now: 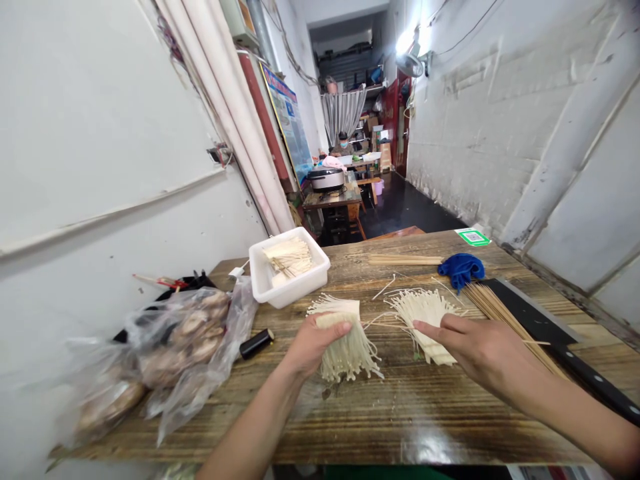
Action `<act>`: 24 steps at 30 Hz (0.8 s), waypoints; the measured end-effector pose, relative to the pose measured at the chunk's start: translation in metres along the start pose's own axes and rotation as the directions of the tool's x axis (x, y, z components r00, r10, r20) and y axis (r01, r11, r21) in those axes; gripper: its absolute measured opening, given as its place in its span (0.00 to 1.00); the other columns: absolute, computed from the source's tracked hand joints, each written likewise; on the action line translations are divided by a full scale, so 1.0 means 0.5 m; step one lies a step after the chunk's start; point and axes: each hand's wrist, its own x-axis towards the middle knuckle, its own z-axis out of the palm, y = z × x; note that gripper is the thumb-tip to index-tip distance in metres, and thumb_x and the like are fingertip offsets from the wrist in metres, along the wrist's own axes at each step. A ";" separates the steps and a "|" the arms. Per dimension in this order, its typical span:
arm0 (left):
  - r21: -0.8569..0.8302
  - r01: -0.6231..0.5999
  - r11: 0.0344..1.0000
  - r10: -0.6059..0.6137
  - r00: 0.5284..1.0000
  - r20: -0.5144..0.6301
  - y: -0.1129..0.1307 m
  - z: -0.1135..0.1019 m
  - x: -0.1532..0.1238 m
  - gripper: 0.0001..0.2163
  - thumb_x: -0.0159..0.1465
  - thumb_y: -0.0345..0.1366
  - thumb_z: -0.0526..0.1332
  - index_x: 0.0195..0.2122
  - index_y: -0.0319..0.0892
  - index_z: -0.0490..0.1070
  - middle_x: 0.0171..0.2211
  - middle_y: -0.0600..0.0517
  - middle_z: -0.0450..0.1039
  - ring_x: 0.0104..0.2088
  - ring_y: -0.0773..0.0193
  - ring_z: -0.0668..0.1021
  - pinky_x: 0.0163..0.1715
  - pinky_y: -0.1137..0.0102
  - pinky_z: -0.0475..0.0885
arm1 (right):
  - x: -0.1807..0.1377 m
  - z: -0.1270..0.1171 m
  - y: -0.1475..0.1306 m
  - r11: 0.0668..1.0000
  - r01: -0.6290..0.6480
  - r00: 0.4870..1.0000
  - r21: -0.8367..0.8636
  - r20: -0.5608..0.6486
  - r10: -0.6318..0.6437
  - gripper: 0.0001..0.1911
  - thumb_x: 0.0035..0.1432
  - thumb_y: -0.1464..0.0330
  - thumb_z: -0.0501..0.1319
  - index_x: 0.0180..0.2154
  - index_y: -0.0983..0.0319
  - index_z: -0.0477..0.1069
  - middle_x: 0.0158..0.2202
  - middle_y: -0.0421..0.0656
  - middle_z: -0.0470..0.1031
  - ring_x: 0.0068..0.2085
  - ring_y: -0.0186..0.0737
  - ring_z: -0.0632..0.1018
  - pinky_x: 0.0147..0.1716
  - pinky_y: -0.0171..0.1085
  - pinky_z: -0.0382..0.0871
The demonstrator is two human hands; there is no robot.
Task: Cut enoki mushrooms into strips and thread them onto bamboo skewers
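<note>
My left hand [313,340] is closed around a bunch of enoki mushrooms [347,353], its thumb on top and the thin caps fanning toward me. Another enoki portion lies just behind that bunch. In my right hand [480,347] a thin bamboo skewer [387,325] is pinched, reaching left to the held bunch. I cannot tell how far its tip has gone in. Under and beside my right fingers lies an enoki pile [425,313] on the wooden table [370,427], with loose strands around it.
A white tub [290,293] holds more enoki. Left of it are plastic bags of mushrooms [185,333] and a black cylinder [257,343]. On the right lie bamboo skewers [500,313], a blue cloth [461,270] and a large knife [535,313]. A person [343,145] sits far back.
</note>
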 end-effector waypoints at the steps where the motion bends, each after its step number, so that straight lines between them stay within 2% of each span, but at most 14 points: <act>1: 0.007 -0.004 1.000 0.004 1.000 -0.001 -0.001 0.001 0.000 0.15 0.45 0.39 0.73 0.32 0.35 0.79 0.31 0.45 0.80 0.30 0.59 0.79 0.35 0.66 0.72 | -0.002 0.001 0.000 1.000 -0.003 1.000 0.000 0.007 0.003 0.25 0.60 0.79 0.47 0.55 0.57 0.66 0.25 0.37 0.67 0.20 0.29 0.68 0.19 0.35 0.49; 8: 0.024 0.014 1.000 -0.015 1.000 0.018 -0.009 0.007 0.006 0.15 0.46 0.40 0.73 0.30 0.35 0.79 0.27 0.47 0.79 0.29 0.59 0.78 0.34 0.66 0.72 | -0.008 0.004 0.002 1.000 -0.005 0.999 0.007 0.033 0.005 0.24 0.61 0.79 0.48 0.56 0.57 0.65 0.25 0.37 0.68 0.21 0.30 0.68 0.19 0.34 0.50; 17: 0.074 0.027 0.997 -0.031 0.999 0.045 -0.020 0.015 0.011 0.16 0.46 0.41 0.73 0.32 0.35 0.79 0.30 0.45 0.80 0.30 0.57 0.79 0.33 0.66 0.72 | -0.011 0.006 0.003 1.000 -0.009 0.998 0.008 0.061 0.008 0.24 0.59 0.79 0.49 0.55 0.58 0.66 0.26 0.38 0.69 0.22 0.31 0.69 0.19 0.34 0.51; 24: 0.060 0.075 0.995 -0.080 0.993 0.081 -0.019 0.033 0.010 0.15 0.45 0.41 0.73 0.30 0.35 0.79 0.26 0.47 0.79 0.25 0.60 0.78 0.29 0.68 0.71 | -0.014 0.020 0.003 0.995 -0.014 0.997 0.096 0.073 0.007 0.23 0.61 0.78 0.48 0.54 0.59 0.68 0.26 0.39 0.70 0.23 0.32 0.70 0.21 0.33 0.55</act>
